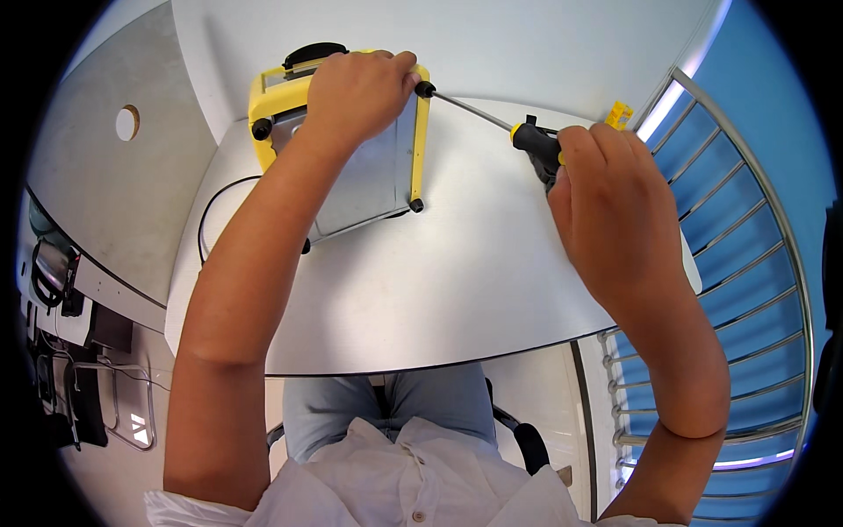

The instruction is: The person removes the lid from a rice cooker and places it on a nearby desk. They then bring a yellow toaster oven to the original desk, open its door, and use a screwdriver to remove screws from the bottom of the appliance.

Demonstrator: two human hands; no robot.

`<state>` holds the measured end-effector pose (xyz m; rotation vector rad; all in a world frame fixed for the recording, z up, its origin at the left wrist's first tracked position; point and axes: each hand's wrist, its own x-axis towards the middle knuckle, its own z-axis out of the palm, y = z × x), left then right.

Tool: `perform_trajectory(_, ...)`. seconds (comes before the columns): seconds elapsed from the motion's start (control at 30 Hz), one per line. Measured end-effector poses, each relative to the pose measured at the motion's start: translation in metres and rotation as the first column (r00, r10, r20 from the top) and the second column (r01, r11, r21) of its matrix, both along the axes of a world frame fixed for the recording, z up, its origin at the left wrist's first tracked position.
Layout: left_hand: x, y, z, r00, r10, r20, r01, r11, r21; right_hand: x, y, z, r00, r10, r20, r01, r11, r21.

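Looking down through the head camera, we see one small yellow tag or packet (619, 114) lying at the far right edge of the table, just beyond the right hand; its print is too small for us to make out. We find no other label or sign.

We count two hands, one appliance and one tool. Our left hand (360, 88) is clamped over the top far corner of a yellow-framed box-shaped appliance with a grey metal panel (373, 180), fingers curled over its edge. The appliance lies on its side at the far left part of the table, its metal panel facing up. We count four small black feet at its corners, though the hand partly covers one. A black cable (211, 206) loops away from it toward the left edge of the table.

Our right hand (606, 206) is clenched around the black and yellow handle of a long steel-shafted screwdriver (492, 117). Its shaft runs left, and the tip meets the black foot at the appliance's far right corner.

The surface is a smooth white table with a rounded near edge (439, 290). A grey floor lies to the left, a steel railing (729, 228) before a blue wall to the right.
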<state>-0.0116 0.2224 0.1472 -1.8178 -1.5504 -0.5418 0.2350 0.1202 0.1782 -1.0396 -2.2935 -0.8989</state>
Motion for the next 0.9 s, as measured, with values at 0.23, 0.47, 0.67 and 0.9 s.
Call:
perform_trajectory(0.23,-0.0005,0.0008,-0.0001,1.000,-0.013,0.015,0.013,1.000,0.003,-0.0039,-0.0051,0.0036,0.999,-0.034,-0.021,0.032,0.997,-0.075)
perform_trajectory(0.47,-0.0001,0.0013,-0.0004,1.000,-0.011,0.022,0.011,1.000,0.004,0.0043,-0.0033,0.0039,1.000,0.007,0.027,-0.004,0.994,-0.108)
perform_trajectory(0.67,0.0017,-0.0012,0.0013,0.999,-0.006,0.040,0.006,1.000,-0.018,0.0036,-0.0055,0.0047,0.999,0.032,-0.009,-0.033,0.986,-0.165)
perform_trajectory(0.9,0.0019,-0.0015,0.0028,1.000,-0.007,0.030,0.007,1.000,-0.022,0.0042,0.0002,-0.0012,0.995,0.012,-0.097,-0.027,0.988,-0.154)
